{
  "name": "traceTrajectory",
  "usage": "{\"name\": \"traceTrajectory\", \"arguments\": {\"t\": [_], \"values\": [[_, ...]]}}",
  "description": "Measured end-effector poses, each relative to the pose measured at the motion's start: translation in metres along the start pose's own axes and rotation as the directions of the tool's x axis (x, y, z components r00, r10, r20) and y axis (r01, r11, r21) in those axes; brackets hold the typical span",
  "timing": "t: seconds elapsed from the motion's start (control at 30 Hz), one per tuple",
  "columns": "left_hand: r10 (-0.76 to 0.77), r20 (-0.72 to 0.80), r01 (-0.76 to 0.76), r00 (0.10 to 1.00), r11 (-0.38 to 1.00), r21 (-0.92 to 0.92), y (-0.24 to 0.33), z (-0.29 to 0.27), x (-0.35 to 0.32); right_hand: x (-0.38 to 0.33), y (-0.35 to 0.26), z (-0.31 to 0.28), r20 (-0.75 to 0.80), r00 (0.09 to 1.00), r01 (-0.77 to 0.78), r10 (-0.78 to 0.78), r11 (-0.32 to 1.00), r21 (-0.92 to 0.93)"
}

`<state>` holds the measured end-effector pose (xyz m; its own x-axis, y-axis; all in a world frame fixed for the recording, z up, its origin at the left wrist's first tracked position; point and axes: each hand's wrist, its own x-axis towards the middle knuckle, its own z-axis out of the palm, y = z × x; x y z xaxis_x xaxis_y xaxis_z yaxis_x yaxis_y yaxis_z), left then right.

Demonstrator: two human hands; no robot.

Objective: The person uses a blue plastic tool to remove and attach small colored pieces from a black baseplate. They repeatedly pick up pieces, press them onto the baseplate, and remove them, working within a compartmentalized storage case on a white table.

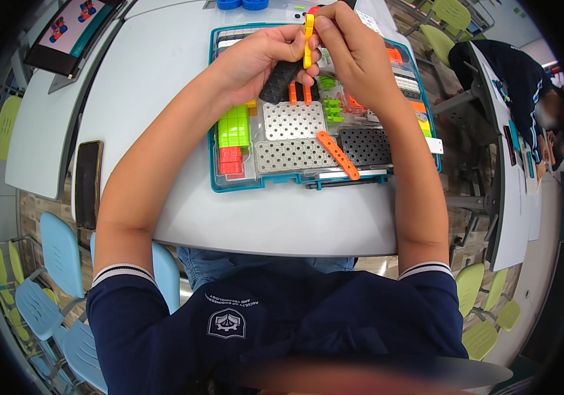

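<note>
My left hand is closed around a black studded block and a slim yellow building piece that stands upright at its fingertips. From the other side, my right hand pinches the upper end of that yellow piece. Both hands hover over the far half of a teal-rimmed parts case. Under them lie a light grey perforated plate, orange pieces and green connectors. An orange beam with holes rests slanted across the plates near the case's front edge.
Lime green blocks and red blocks fill the case's left side. A phone lies at the table's left edge. Behind it stands a screen. Blue round parts sit at the back. Another person bends over a table at right.
</note>
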<state>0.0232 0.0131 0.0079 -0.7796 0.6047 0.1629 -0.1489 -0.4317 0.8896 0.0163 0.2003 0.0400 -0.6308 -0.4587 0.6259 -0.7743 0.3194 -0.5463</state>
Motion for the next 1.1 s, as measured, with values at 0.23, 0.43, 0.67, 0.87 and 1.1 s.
{"name": "traceTrajectory", "arguments": {"t": [0.23,0.43,0.67,0.87,1.1], "values": [[-0.048,0.025,0.049,0.999,0.999,-0.023,-0.002,0.007,0.000,-0.004,-0.008,0.009,-0.081,0.993,-0.091,0.089,0.996,-0.021],[0.048,-0.013,-0.048,0.999,0.999,0.001,-0.003,0.026,-0.003,-0.005,-0.011,0.012,-0.143,0.982,-0.118,0.127,0.990,0.072],[0.016,-0.023,-0.017,1.000,1.000,-0.027,-0.003,0.027,-0.004,-0.006,-0.007,0.007,-0.205,0.967,0.100,-0.154,0.962,-0.253],[0.018,0.098,0.001,0.995,0.981,-0.195,-0.003,0.019,-0.004,-0.005,-0.003,0.010,-0.225,0.964,0.097,-0.140,0.977,-0.191],[0.021,0.029,-0.017,0.999,0.988,-0.153,-0.007,0.017,-0.002,-0.003,-0.014,0.006,-0.138,0.987,-0.088,0.083,0.996,-0.030]]}}
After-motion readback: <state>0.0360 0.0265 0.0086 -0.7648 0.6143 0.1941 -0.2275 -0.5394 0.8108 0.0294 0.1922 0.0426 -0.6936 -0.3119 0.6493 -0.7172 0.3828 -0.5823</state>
